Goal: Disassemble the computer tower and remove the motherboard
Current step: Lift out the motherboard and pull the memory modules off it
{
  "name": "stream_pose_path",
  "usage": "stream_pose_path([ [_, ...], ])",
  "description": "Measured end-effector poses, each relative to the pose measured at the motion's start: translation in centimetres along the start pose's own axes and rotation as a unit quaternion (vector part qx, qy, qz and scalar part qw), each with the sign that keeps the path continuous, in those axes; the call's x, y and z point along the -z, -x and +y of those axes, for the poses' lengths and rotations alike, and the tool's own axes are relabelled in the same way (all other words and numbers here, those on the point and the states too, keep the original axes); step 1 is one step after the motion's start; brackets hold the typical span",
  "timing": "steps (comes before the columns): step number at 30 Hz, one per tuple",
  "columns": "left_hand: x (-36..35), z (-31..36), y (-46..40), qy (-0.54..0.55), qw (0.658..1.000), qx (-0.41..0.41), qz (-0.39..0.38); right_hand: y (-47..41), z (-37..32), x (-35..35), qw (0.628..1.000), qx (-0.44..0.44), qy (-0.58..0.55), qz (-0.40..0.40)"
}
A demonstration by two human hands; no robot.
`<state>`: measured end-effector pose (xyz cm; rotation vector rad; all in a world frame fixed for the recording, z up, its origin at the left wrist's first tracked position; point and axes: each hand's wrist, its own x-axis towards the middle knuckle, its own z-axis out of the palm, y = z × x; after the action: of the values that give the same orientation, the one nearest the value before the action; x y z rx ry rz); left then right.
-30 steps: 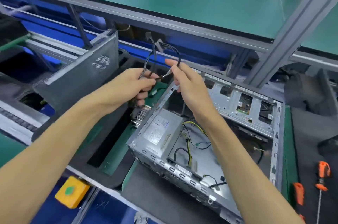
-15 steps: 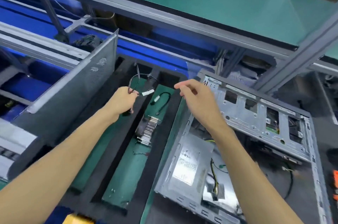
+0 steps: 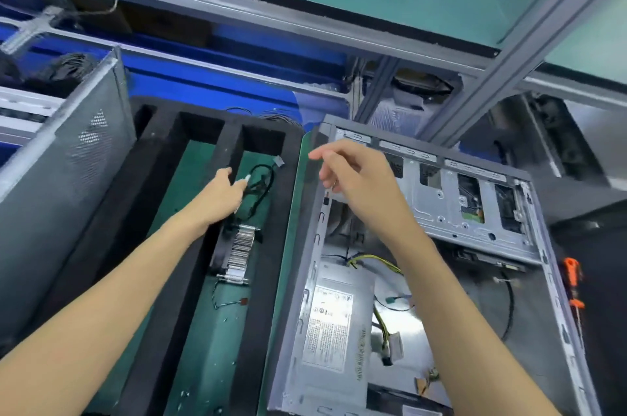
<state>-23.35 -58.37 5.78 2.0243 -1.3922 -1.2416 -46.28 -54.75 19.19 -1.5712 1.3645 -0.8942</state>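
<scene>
Landmark: the computer tower (image 3: 424,280) is lying on its side on the desk (image 3: 597,280), open face up, its long axis running away from the person.
Left hand: the left hand (image 3: 220,198) is reaching left of the tower over the black foam tray (image 3: 163,212), fingers loose, fingertips (image 3: 242,183) touching the black cable bundle (image 3: 261,185) lying in the tray's rightmost slot; it is gripping nothing that I can make out.
Right hand: the right hand (image 3: 353,178) is hovering above the tower's far-left corner, fingers relaxed and spread, holding nothing.
Tray contents: a finned heatsink (image 3: 239,252) is lying in the same slot as the cables, nearer the person than the bundle.
Inside the tower: the power supply (image 3: 334,320) is sitting along the left wall at the near end; yellow and black wires (image 3: 383,263) are trailing beside it; the drive cage (image 3: 468,202) is spanning the far end.
Motherboard: I cannot tell where it is; the floor right of the power supply is showing bare metal.
Key relation: the tower's interior is lying directly below and toward the person from the right hand, which is the nearer one; the left would be crossing the tray's edge to reach it.
Beside the tower: an orange-handled screwdriver (image 3: 573,280) is resting just to its right.
</scene>
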Motion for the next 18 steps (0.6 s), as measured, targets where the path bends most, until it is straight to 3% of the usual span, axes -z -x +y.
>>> stream_pose_path([
  [5, 1.1, 5.2, 2.9, 0.119, 0.981, -0.094, 0.121, 1.2, 0.6, 2.4, 0.999, -0.004, -0.023, 0.039],
  [8, 0.8, 10.5, 7.3, 0.170, 0.946, -0.227, 0.157, 2.5, 0.8, 4.4, 0.998, -0.001, -0.033, 0.061],
  [10, -0.4, 14.1, 11.5, 0.181, 0.925, -0.319, 0.101, 3.7, 1.2, 6.4, 0.995, -0.004, -0.041, 0.085],
  [13, -3.8, 17.9, 16.5, 0.108, 0.913, -0.388, -0.069, 5.7, 2.2, 9.9, 0.990, -0.015, -0.042, 0.136],
  [16, -9.4, 18.8, 19.1, -0.123, 0.888, -0.359, -0.260, 8.3, 3.4, 13.4, 0.979, -0.036, -0.077, 0.186],
  [18, -13.5, 17.9, 19.3, -0.333, 0.832, -0.342, -0.283, 9.9, 4.4, 15.4, 0.971, -0.046, -0.082, 0.218],
])
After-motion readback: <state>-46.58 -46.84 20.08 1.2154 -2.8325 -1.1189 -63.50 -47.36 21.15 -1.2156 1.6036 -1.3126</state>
